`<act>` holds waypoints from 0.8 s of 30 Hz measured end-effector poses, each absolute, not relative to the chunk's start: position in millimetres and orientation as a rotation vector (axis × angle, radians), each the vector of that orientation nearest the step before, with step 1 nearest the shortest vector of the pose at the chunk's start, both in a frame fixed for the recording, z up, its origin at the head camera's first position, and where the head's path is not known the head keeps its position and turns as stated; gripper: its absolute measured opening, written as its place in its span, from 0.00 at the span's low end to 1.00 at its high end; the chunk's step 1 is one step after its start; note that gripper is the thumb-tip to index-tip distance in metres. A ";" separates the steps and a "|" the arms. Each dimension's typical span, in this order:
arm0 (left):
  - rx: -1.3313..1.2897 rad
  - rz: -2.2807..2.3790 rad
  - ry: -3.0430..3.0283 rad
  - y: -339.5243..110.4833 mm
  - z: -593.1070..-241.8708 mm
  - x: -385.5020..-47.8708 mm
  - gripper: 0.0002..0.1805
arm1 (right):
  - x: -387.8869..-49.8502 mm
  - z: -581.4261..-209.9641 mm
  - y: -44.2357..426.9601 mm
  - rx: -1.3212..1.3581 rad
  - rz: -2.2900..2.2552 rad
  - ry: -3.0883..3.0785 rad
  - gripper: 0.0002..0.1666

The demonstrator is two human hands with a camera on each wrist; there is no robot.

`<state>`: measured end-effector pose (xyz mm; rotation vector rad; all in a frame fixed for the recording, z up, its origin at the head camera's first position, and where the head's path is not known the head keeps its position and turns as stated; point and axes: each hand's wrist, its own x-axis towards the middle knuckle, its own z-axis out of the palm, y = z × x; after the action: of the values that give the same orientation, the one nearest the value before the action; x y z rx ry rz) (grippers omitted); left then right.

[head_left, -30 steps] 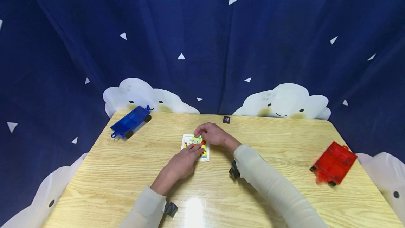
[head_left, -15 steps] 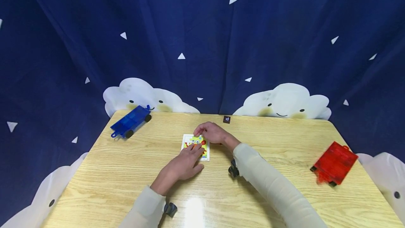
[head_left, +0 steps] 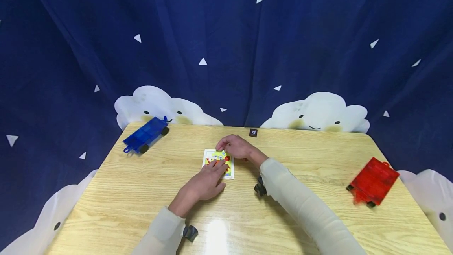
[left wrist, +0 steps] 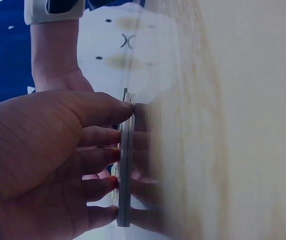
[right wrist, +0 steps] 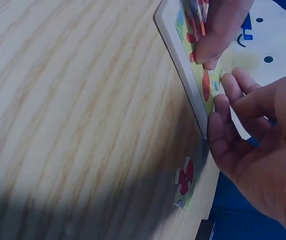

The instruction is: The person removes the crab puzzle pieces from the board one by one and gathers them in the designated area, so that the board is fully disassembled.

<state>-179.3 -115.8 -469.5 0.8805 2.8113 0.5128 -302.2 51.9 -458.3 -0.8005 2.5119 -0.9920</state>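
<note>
The fingers of the left hand are extended, their tips touching the face of the puzzle board, which lies on the worktop. Those of the right hand curve loosely at the board's far edge, gripping nothing visible. Relative to the board, a loose piece lies just right, a letter tile beyond, a blue wagon well left, a red wagon well right.

Head view high, forward and down; wrist views low, close, puzzle in all.
</note>
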 end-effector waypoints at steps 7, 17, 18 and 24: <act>0.883 0.501 2.825 -114.6 -469.3 -179.6 0.30 | -301.4 -455.8 49.6 -0.791 -1.046 2.491 0.21; 0.865 0.512 2.813 -113.8 -468.6 -179.8 0.30 | -297.8 -456.3 48.7 -0.801 -1.092 2.500 0.10; 0.859 0.509 2.812 -113.8 -468.8 -179.7 0.30 | -297.9 -457.1 48.6 -0.786 -1.096 2.503 0.10; 0.854 0.509 2.820 -114.4 -470.1 -179.9 0.31 | -298.7 -460.1 46.4 -0.750 -1.093 2.509 0.11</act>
<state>-179.9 -114.4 -470.1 0.8542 2.8200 0.5092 -298.7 46.4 -460.1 -0.7499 2.5090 -1.0931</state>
